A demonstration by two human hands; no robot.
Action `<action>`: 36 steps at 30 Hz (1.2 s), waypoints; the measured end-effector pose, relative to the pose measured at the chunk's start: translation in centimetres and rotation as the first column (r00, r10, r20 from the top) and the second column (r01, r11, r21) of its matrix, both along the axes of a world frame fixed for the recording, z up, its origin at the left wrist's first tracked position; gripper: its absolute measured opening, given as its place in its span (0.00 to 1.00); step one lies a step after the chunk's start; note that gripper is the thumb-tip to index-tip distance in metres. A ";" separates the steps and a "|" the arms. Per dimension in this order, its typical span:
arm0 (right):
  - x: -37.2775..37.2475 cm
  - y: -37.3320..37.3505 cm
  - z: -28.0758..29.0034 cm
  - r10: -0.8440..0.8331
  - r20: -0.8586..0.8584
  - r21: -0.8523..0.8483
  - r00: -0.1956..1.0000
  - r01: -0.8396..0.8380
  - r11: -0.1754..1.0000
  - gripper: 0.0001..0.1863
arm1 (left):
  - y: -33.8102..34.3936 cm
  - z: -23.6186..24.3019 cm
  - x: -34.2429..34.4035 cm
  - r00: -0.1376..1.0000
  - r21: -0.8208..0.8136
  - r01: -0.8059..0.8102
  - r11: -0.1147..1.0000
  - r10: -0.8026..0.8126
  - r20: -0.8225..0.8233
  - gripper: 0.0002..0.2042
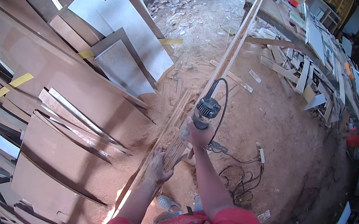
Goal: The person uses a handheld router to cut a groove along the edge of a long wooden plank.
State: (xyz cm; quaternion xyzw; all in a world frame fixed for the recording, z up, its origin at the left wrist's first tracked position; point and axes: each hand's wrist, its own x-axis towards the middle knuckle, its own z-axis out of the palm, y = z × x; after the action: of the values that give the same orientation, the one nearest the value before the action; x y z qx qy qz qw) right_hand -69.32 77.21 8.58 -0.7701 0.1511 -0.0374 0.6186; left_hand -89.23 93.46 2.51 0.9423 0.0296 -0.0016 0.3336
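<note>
A long, narrow wooden board runs from below me toward the back, with thinner strips along its left side. A dark handheld power tool, probably a trim router, sits on the board with its black cord hanging on the right. My right hand is closed round the tool's lower body, partly hiding where it meets the wood. Closer to me, my left hand grips the board, fingers wrapped over its left side.
Leaning sheet panels fill the left. At right stand a long workbench and a heap of offcuts. Cables and a power strip lie on the dusty floor, near my sandalled feet. A red object sits farther right.
</note>
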 end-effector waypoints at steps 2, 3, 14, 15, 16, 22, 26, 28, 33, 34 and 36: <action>-0.3 0.5 0.7 -0.007 0.003 0.005 1.000 0.007 1.000 0.27 | 0.3 0.3 -0.2 1.000 0.011 -0.008 1.000 0.008 -0.007 0.42; -0.6 0.3 1.0 -0.018 0.014 0.001 1.000 0.018 1.000 0.27 | 0.3 0.3 -0.2 1.000 0.015 -0.009 1.000 0.010 -0.017 0.41; -4.3 -5.4 -1.3 -0.068 0.124 0.070 0.990 0.060 0.996 0.20 | 0.6 -1.2 -0.2 0.994 0.005 -0.024 1.000 0.023 0.111 0.44; -4.5 -5.9 -1.4 -0.066 0.150 0.082 0.986 0.054 0.995 0.19 | 0.8 -1.3 -0.3 0.996 0.023 -0.023 0.999 0.021 0.089 0.44; -5.3 -5.9 -0.8 -0.090 0.118 0.093 0.989 0.079 0.992 0.19 | 0.8 -1.1 -0.8 0.997 0.025 -0.035 0.999 0.033 0.065 0.44; -7.2 -8.7 -1.0 -0.142 0.180 -0.008 0.973 0.146 0.989 0.21 | -2.6 -0.7 -1.4 0.999 -0.151 -0.028 0.988 0.022 -0.042 0.46; -7.9 -7.6 -0.6 -0.115 0.182 0.084 0.977 0.101 0.991 0.21 | -1.6 -1.7 -1.6 1.000 -0.053 0.002 0.999 -0.002 -0.008 0.48; -8.0 -6.8 -0.8 -0.114 0.200 0.141 0.973 0.087 0.986 0.21 | -0.7 -1.4 -1.9 0.999 -0.007 0.032 0.999 -0.032 -0.006 0.50; -7.7 -4.7 -2.4 -0.062 0.097 0.139 0.993 0.048 0.989 0.23 | -1.3 -0.1 -5.0 0.996 0.114 -0.082 0.990 0.086 -0.034 0.57; -7.8 -3.4 -2.1 -0.053 0.072 0.133 0.996 0.043 0.990 0.23 | -0.7 -0.2 -5.9 0.995 0.128 -0.084 0.988 0.089 -0.038 0.57; -7.6 -1.2 -1.5 -0.038 0.059 0.119 0.998 0.031 0.992 0.23 | -0.3 -0.4 -6.7 0.961 0.226 -0.254 0.940 0.273 -0.055 0.56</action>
State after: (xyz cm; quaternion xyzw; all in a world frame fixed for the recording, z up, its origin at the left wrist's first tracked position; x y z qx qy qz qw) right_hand -76.90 75.99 7.07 -0.7280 0.1474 -0.0625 0.6667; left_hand -95.98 93.11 2.06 0.9595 0.1696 0.0062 0.2246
